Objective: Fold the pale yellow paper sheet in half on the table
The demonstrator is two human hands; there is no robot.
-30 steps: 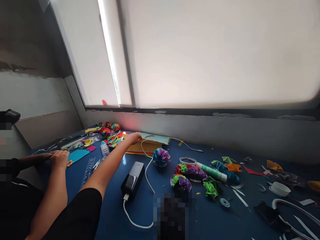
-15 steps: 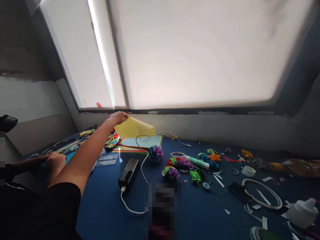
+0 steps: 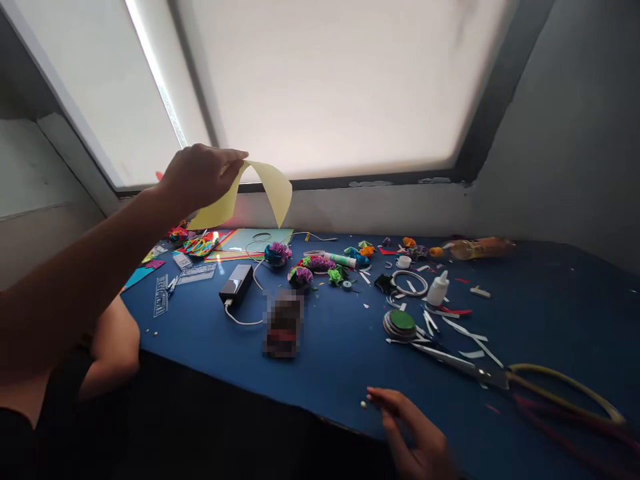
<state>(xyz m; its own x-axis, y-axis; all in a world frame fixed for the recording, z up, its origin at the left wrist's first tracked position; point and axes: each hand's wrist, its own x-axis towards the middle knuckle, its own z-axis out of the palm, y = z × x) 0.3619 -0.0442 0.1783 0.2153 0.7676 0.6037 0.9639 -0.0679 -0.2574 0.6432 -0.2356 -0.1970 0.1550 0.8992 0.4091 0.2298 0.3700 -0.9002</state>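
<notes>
The yellow paper sheet (image 3: pixel 265 193) is thin and curls downward, high above the tabletop (image 3: pixel 325 347). The left hand (image 3: pixel 200 175) pinches its edge; the right hand (image 3: pixel 417 437) (fingers loose, empty) rests on the tabletop edge.

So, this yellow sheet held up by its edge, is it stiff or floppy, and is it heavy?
Probably floppy: the yellow sheet, pinched at one edge by the raised hand, curls over and droops. Likely very light, since a fingertip pinch alone carries it. It seems thin, so it may crease easily.
</notes>
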